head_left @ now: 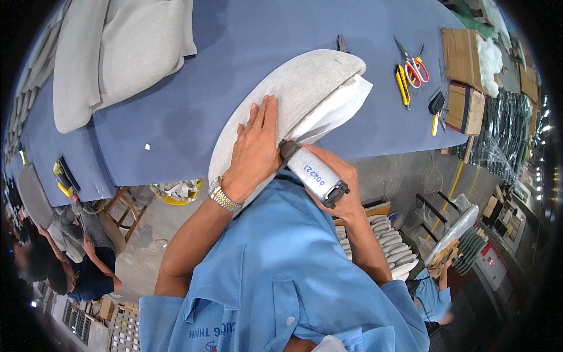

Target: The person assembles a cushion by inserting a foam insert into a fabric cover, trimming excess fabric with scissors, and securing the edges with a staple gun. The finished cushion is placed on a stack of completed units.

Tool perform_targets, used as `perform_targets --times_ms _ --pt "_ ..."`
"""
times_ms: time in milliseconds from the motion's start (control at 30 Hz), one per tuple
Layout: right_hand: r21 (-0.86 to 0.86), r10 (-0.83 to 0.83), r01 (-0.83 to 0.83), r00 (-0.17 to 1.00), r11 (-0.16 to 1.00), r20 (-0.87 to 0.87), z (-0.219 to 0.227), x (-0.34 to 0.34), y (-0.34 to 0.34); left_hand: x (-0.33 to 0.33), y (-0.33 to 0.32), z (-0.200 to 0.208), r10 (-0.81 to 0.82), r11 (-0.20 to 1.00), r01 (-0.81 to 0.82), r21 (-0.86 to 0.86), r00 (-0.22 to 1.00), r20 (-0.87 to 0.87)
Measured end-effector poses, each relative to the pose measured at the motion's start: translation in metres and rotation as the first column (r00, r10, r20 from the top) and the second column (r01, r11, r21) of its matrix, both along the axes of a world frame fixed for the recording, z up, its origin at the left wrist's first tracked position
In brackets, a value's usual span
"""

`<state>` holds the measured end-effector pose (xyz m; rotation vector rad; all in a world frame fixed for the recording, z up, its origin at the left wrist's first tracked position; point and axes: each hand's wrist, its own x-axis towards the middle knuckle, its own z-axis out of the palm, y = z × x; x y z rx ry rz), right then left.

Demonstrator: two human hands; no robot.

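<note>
A curved panel covered in light grey fabric lies at the near edge of the blue table, with a white lining showing along its right side. My left hand rests flat on the grey fabric, fingers stretched out. In my right hand is a silver staple gun with black ends, gripped from the right. Its dark nose meets the panel's near edge close to my left thumb; the exact contact point is hidden.
Folded grey covers lie on the blue table at the far left. Pliers, scissors and a yellow cutter lie right of the panel. Cardboard boxes stand beyond. Other people work at lower left and lower right.
</note>
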<state>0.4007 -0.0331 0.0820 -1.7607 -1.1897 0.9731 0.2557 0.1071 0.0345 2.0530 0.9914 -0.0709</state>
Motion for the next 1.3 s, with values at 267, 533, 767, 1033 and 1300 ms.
perform_targets --times_ms 267,533,767,1033,1300 --pt "-0.120 -0.080 0.071 0.994 0.990 -0.074 0.003 -0.009 0.011 -0.002 0.017 0.006 -0.145 0.987 0.146 -0.067 0.989 0.026" --pt "0.039 -0.092 0.091 0.996 0.995 0.012 -0.011 -0.015 0.011 -0.068 0.051 -0.044 -0.062 0.860 0.185 -0.477 0.963 0.261" --pt "0.063 -0.159 0.158 0.987 0.985 0.005 -0.012 -0.022 0.004 -0.044 0.006 0.004 -0.069 0.980 0.064 -0.186 0.997 -0.022" --pt "0.052 -0.094 0.093 0.996 0.994 0.010 -0.007 -0.028 -0.009 -0.043 0.005 0.012 -0.118 0.989 0.107 -0.100 0.986 -0.115" --pt "-0.040 -0.070 0.069 0.997 0.997 -0.028 -0.004 -0.023 0.005 -0.040 0.003 0.014 -0.091 0.995 0.086 -0.048 0.989 -0.117"
